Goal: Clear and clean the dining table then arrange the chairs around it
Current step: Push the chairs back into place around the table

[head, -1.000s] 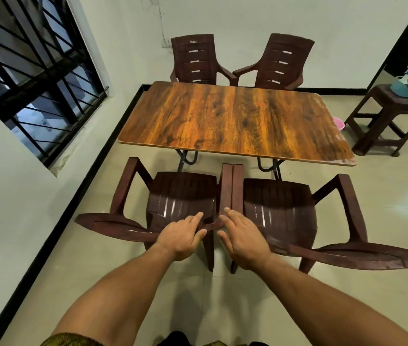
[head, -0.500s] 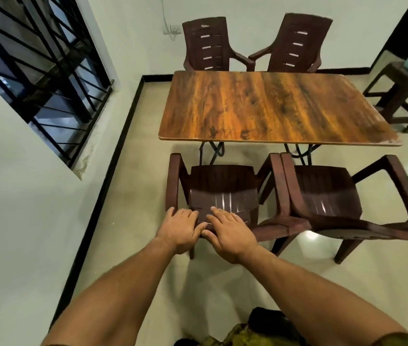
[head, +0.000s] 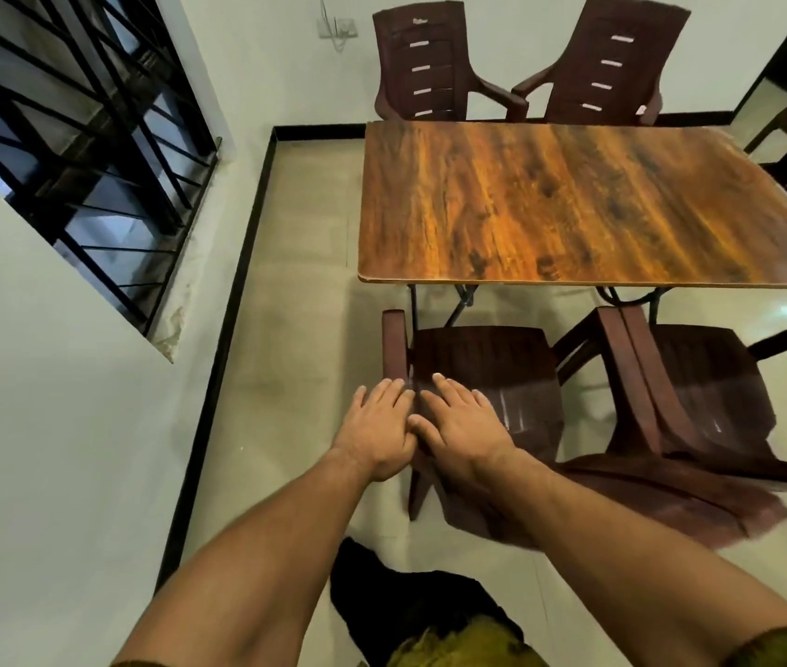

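The near left chair (head: pixel 483 368), dark brown slatted plastic, stands at lower centre, its seat facing the edge of the wood-grain tabletop (head: pixel 574 204). Your left hand (head: pixel 382 428) and right hand (head: pixel 464 421) lie flat on its back, fingers straight, thumbs touching. Its right armrest meets the second near chair (head: pixel 700 377). Two far chairs (head: pixel 423 65) stand beyond the tabletop at the top, and a barred window (head: pixel 69 113) fills the upper left. A second ago your hands sat where the two near chairs join.
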